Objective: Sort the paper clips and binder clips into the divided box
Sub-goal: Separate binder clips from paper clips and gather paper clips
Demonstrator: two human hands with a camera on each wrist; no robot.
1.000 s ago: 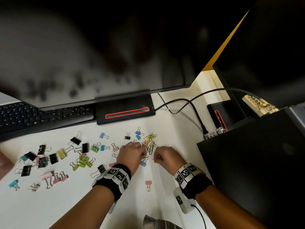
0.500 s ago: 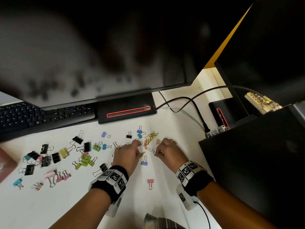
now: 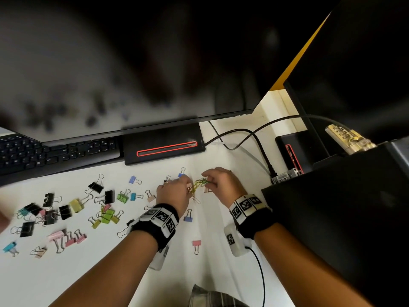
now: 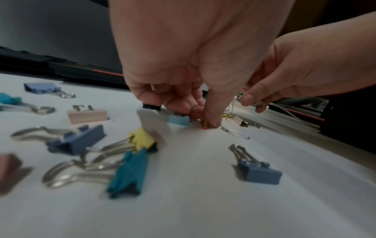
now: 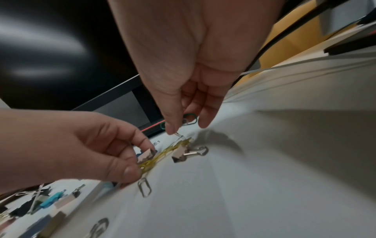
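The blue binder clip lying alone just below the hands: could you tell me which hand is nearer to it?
Left. The left hand sits directly above the blue binder clip, wrist beside it. The right hand is farther, up and to the right.

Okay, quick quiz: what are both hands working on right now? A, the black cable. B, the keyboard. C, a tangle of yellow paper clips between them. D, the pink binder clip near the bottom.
C: the left hand and right hand both pinch at the tangle of yellow paper clips on the white desk.
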